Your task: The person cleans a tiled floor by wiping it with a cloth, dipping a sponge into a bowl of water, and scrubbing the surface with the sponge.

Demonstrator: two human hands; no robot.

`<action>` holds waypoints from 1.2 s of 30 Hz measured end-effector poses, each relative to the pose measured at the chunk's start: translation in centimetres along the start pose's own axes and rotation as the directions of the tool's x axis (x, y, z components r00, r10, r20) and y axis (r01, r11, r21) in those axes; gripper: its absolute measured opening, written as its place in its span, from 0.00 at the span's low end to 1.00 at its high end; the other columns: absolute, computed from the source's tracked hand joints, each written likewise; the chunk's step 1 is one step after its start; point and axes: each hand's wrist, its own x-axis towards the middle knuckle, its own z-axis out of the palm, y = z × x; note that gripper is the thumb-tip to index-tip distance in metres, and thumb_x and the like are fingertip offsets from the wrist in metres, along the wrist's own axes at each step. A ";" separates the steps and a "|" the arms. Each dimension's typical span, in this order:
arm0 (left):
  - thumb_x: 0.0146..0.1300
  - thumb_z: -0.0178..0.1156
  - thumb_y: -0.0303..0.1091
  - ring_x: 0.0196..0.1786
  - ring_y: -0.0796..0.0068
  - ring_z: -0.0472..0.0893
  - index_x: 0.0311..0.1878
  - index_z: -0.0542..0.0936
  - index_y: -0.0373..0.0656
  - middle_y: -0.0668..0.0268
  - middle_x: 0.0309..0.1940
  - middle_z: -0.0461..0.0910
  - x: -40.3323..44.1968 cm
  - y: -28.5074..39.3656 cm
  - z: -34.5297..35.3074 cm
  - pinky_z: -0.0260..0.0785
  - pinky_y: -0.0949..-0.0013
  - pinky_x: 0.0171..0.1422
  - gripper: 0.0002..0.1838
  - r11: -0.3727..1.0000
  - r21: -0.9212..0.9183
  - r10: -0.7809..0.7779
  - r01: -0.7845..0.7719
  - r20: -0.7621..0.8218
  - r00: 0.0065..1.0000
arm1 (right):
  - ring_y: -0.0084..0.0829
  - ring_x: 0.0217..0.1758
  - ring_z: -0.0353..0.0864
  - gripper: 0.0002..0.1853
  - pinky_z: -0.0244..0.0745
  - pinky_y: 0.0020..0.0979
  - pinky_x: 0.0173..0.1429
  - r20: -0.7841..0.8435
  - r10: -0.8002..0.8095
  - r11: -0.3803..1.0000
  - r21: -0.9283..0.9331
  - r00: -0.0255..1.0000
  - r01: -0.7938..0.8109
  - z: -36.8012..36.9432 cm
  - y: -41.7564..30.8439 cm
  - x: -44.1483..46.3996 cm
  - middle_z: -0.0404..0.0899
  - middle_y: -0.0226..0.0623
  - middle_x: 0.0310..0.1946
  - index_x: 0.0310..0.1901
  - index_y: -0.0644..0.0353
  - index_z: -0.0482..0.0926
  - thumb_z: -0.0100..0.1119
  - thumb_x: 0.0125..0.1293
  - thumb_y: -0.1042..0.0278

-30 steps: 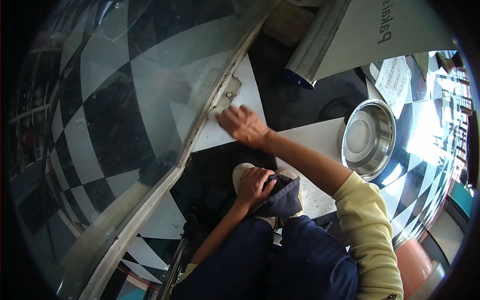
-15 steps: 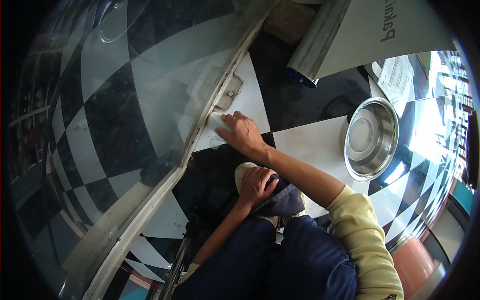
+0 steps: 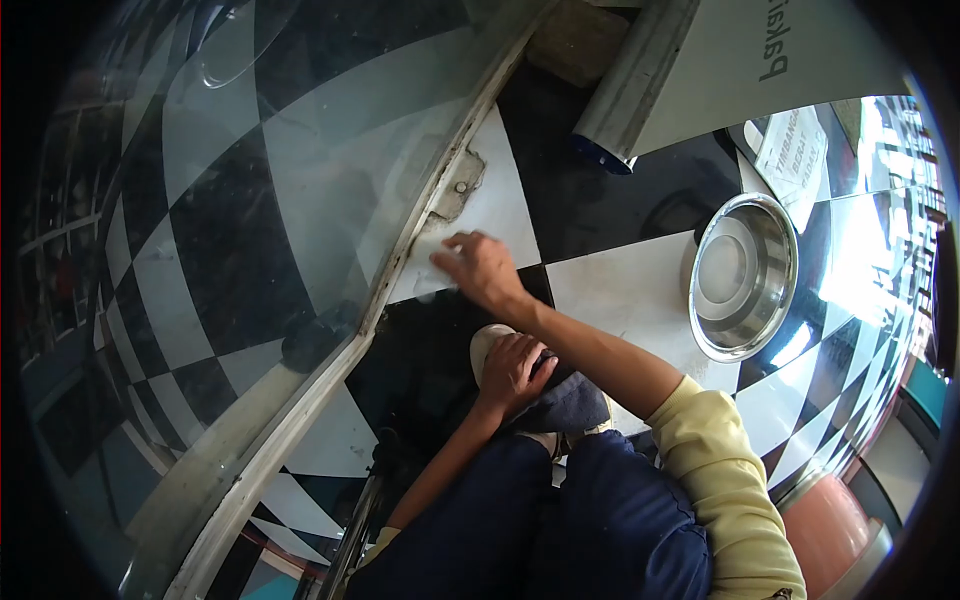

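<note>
My right hand (image 3: 487, 272) is just above a white floor tile, close to the glass panel's bottom frame (image 3: 385, 275). Its fingers point towards the frame and are slightly blurred. Whether a white piece is still under them I cannot tell, since the tile there is white too. A small greyish smear (image 3: 428, 296) shows on the tile below the fingertips. Low in the middle, my left hand (image 3: 513, 372) is closed with bent fingers on a dark grey cloth (image 3: 568, 403), resting over a pale shoe toe (image 3: 487, 345).
A steel basin (image 3: 745, 278) stands on the checkered floor at the right. A metal roller with a printed sheet (image 3: 640, 85) is at the top, near a brick-like block (image 3: 578, 45). A chipped patch with a bolt (image 3: 460, 187) lies along the frame. A pink container (image 3: 825, 525) is at lower right.
My right hand has lifted slightly away from the frame. The white piece visible under its fingers before no longer shows distinctly. My left hand stays in place.
</note>
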 end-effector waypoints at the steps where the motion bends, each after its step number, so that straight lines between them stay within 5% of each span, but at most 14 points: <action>1: 0.64 0.63 0.41 0.49 0.60 0.79 0.44 0.79 0.44 0.62 0.41 0.81 0.2 0.3 -0.3 0.68 0.57 0.58 0.12 0.999 -0.027 -0.024 0.025 0.026 0.999 | 0.55 0.49 0.82 0.23 0.77 0.46 0.56 -0.083 -0.011 1.000 0.021 0.996 0.013 -0.6 -0.4 0.2 0.81 0.55 0.44 0.49 0.65 0.83 0.64 0.64 0.51; 5: 0.64 0.62 0.40 0.50 0.59 0.79 0.44 0.79 0.44 0.61 0.41 0.80 0.3 0.4 -0.4 0.68 0.58 0.59 0.11 0.999 -0.027 -0.018 0.019 0.031 0.999 | 0.50 0.52 0.80 0.21 0.77 0.44 0.56 0.144 -0.104 0.975 -0.178 0.984 0.129 -0.3 -0.3 -0.8 0.79 0.50 0.47 0.52 0.62 0.82 0.64 0.63 0.55; 8: 0.64 0.63 0.39 0.53 0.55 0.78 0.47 0.80 0.41 0.58 0.46 0.81 0.2 0.5 -0.7 0.68 0.55 0.61 0.13 0.997 -0.071 -0.039 0.040 0.013 0.999 | 0.46 0.55 0.77 0.21 0.77 0.41 0.56 0.123 -0.397 0.842 -0.345 0.909 0.415 -0.5 -0.1 -1.0 0.77 0.45 0.47 0.53 0.60 0.80 0.65 0.60 0.60; 12: 0.66 0.63 0.38 0.56 0.53 0.76 0.48 0.80 0.40 0.57 0.51 0.79 -0.5 0.1 -3.3 0.66 0.53 0.63 0.13 0.983 -0.089 -0.179 0.160 -0.307 0.935 | 0.40 0.59 0.75 0.19 0.79 0.38 0.56 0.224 -0.698 0.560 -0.421 0.680 0.713 -0.7 2.4 0.0 0.75 0.41 0.48 0.54 0.57 0.75 0.59 0.59 0.72; 17: 0.68 0.61 0.41 0.65 0.48 0.69 0.57 0.76 0.40 0.52 0.65 0.69 -0.1 -3.3 -6.6 0.61 0.50 0.69 0.20 0.907 0.146 -0.280 0.396 -0.494 0.823 | 0.38 0.62 0.73 0.17 0.77 0.34 0.63 0.231 -0.754 0.476 -0.455 0.616 0.753 -0.7 2.4 0.6 0.74 0.39 0.55 0.53 0.56 0.76 0.55 0.61 0.71; 19: 0.69 0.60 0.42 0.68 0.48 0.67 0.62 0.73 0.40 0.52 0.68 0.66 0.5 -4.4 -7.2 0.59 0.50 0.71 0.23 0.885 0.215 -0.279 0.413 -0.464 0.841 | 0.38 0.62 0.73 0.17 0.78 0.33 0.62 0.196 -0.842 0.350 -0.510 0.503 0.786 -0.2 2.6 1.5 0.74 0.37 0.55 0.53 0.56 0.77 0.56 0.61 0.70; 22: 0.70 0.59 0.43 0.71 0.47 0.65 0.68 0.69 0.41 0.50 0.71 0.63 1.0 -5.8 -7.6 0.58 0.49 0.73 0.27 0.877 0.266 -0.282 0.401 -0.392 0.876 | 0.40 0.62 0.75 0.19 0.81 0.35 0.59 0.215 -0.856 0.296 -0.541 0.469 0.788 -0.6 2.6 2.5 0.76 0.36 0.53 0.55 0.57 0.77 0.57 0.61 0.72; 28: 0.67 0.62 0.36 0.68 0.47 0.69 0.68 0.67 0.40 0.50 0.68 0.67 1.4 -5.7 -8.0 0.62 0.50 0.71 0.29 0.919 0.145 -0.247 0.366 -0.511 0.823 | 0.39 0.56 0.78 0.24 0.82 0.34 0.52 0.131 -0.772 0.560 -0.323 0.622 0.763 -2.1 1.9 0.9 0.76 0.36 0.50 0.55 0.56 0.78 0.67 0.53 0.74; 33: 0.61 0.69 0.31 0.61 0.50 0.75 0.65 0.71 0.41 0.53 0.61 0.73 2.5 -4.9 -8.4 0.68 0.53 0.65 0.29 0.956 0.060 -0.206 0.287 -0.561 0.802 | 0.39 0.52 0.79 0.25 0.82 0.34 0.49 0.048 -0.752 0.604 -0.350 0.658 0.716 -3.1 2.3 -1.2 0.75 0.36 0.46 0.54 0.54 0.79 0.68 0.52 0.76; 36: 0.60 0.70 0.32 0.57 0.53 0.76 0.60 0.75 0.43 0.55 0.55 0.74 2.8 -5.0 -8.9 0.69 0.54 0.62 0.25 0.925 0.225 -0.155 0.308 -0.516 0.843 | 0.39 0.53 0.79 0.24 0.82 0.34 0.48 0.025 -0.784 0.556 -0.415 0.620 0.720 -3.3 2.4 -1.2 0.75 0.36 0.47 0.54 0.53 0.79 0.68 0.52 0.76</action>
